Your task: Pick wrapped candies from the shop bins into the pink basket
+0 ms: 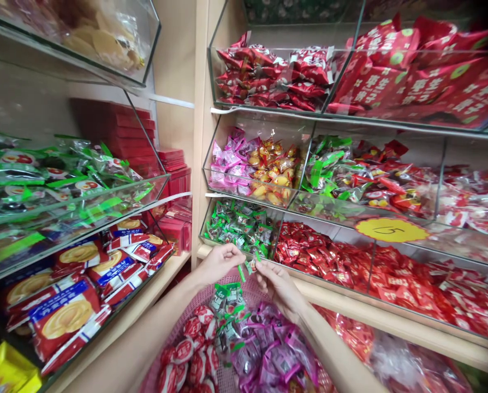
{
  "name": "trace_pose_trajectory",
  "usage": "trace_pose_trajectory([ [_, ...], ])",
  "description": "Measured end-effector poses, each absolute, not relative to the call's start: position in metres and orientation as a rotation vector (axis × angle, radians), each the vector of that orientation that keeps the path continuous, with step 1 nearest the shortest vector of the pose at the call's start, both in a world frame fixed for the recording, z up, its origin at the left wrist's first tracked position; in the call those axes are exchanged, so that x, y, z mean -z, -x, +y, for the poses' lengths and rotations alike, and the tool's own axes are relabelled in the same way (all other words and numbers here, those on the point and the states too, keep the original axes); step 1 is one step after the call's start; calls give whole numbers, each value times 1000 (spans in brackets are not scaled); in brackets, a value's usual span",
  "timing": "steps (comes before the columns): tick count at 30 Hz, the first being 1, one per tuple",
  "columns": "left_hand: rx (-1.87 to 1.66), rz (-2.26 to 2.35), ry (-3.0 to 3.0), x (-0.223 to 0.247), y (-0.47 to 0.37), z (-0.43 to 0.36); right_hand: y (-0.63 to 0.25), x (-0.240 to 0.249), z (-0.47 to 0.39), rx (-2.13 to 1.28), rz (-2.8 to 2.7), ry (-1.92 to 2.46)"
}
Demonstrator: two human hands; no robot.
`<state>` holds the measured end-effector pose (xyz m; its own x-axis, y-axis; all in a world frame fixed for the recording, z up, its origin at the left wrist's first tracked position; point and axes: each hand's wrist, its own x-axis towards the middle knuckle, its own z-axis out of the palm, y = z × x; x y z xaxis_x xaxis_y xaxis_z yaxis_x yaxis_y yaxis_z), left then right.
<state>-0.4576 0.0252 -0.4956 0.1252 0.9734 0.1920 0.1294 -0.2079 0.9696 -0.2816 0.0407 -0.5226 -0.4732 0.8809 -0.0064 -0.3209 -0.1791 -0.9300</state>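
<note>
Over a pink mesh basket (205, 295), my left hand (222, 265) and my right hand (274, 284) are close together, each with its fingers pinched. A small green-and-clear wrapped candy (250, 266) is between them, and green wrapper ends show at both sets of fingertips. Whether this is one candy or two, I cannot tell. Below lie more green-wrapped candies (227, 300), red-and-white wrapped candies (192, 333) and purple-wrapped candies (271, 344) inside the basket. Just behind my hands is a clear bin of green-wrapped candies (242, 221).
Clear bins on wooden shelves rise ahead, with red-wrapped candies (317, 248) and large red packets (424, 71). A yellow price tag (392, 230) hangs on the right. To the left are blue-and-red snack packets (67, 314) and stacked red boxes (133, 136). A wooden shelf edge (350, 305) runs beside my right forearm.
</note>
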Motion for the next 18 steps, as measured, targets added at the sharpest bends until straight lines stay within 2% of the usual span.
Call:
trace_pose_trajectory([
  [11, -1108, 1077, -1547, 502, 457, 28, 289, 519, 38, -1719, -1179, 801],
  [18, -1175, 1077, -1535, 504, 457, 28, 297, 513, 23, -1653, -1258, 897],
])
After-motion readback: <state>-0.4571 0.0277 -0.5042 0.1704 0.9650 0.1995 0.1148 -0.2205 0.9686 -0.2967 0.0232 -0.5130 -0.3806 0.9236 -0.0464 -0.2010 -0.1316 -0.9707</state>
